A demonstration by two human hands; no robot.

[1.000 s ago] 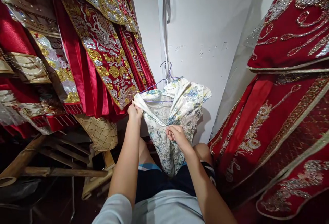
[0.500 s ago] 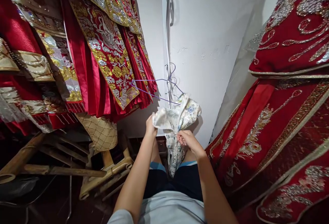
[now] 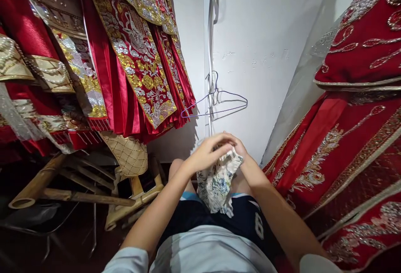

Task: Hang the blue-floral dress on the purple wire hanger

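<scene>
A white garment with blue and green flowers hangs bunched from both hands, over the lap. My left hand curves over its upper part, thumb toward the cloth. Meeting it at the fingertips, my right hand grips the same bunch from the far right side; most of its fingers are hidden. Above the hands, a purple wire hanger hangs against the wall with no cloth on it.
Red embroidered dresses hang at left and right. A pale rail runs along the white wall. At lower left stands a bamboo chair, near a quilted gold cloth.
The floral garment has come off the hanger and down toward my lap. My hands have moved together around it. The hanger has swung round and now hangs free.
</scene>
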